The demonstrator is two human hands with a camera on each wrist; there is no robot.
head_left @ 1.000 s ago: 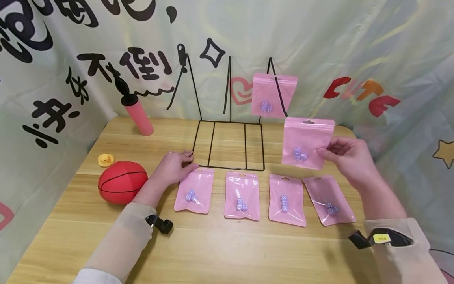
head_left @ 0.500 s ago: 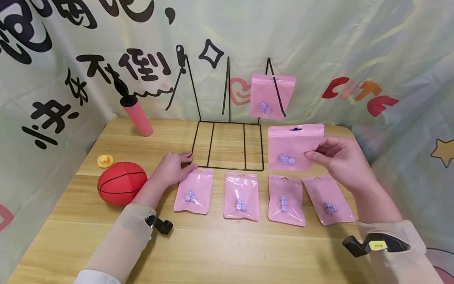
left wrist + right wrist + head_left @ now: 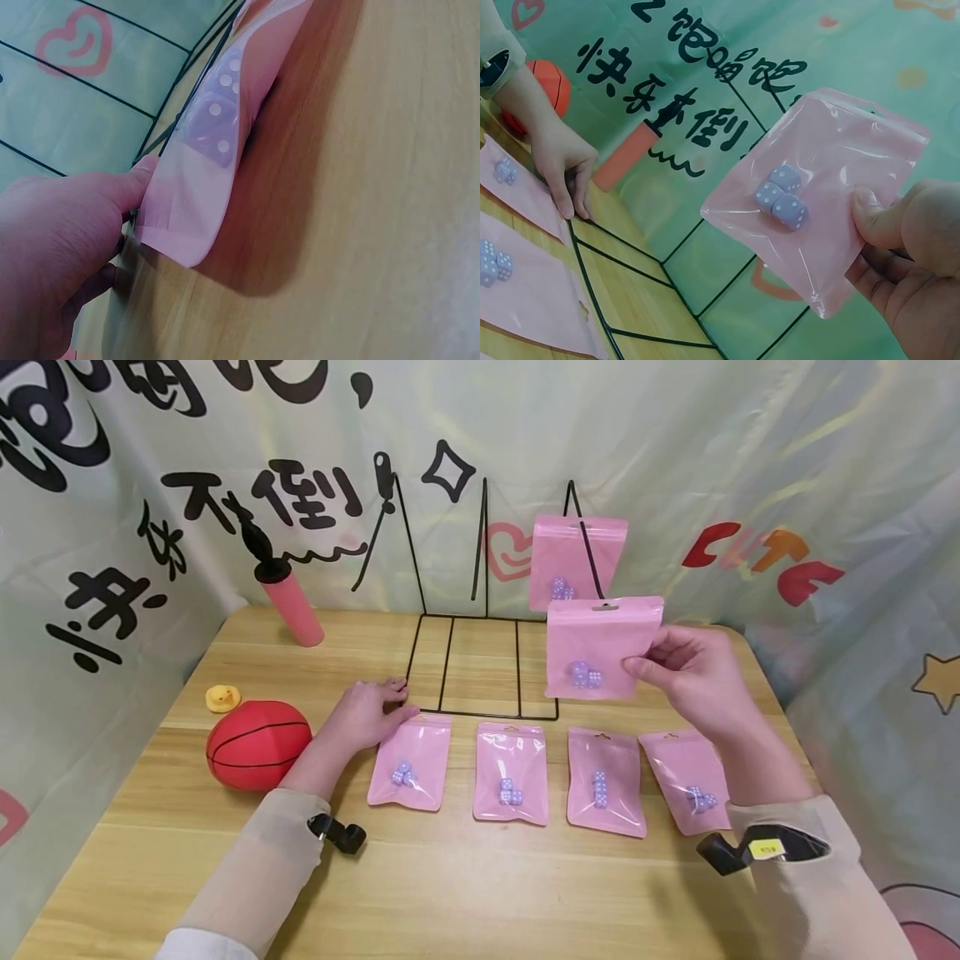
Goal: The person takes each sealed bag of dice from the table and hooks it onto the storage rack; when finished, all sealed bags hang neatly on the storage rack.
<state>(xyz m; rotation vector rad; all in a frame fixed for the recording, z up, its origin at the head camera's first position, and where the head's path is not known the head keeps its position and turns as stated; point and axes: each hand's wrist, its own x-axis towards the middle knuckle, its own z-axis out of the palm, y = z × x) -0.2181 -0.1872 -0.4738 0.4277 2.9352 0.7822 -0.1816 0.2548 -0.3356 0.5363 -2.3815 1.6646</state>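
My right hand (image 3: 693, 672) pinches the side edge of a pink zip bag (image 3: 592, 631), thumb in front, and holds it upright above the table. Small lilac dice (image 3: 780, 196) show inside the bag. Its slotted top edge overlaps the tip of the right hook (image 3: 591, 560) of a black wire rack (image 3: 518, 668) in the head view. Another pink bag (image 3: 551, 547) hangs on that hook. My left hand (image 3: 363, 714) grips the rack's front left corner with thumb and fingers, right at the top of a pink bag (image 3: 187, 191) lying on the table.
In a row before the rack lie more pink dice bags (image 3: 512, 745). On the left are a red ball (image 3: 258, 746) with black lines, a yellow rubber duck (image 3: 223, 698) and a pink cylinder (image 3: 296, 610) with a black top. A printed curtain (image 3: 750, 452) stands behind the table.
My right hand has carried the bag leftward, dipping slightly and then rising to the right hook's tip. The left hand stays at the rack's corner.
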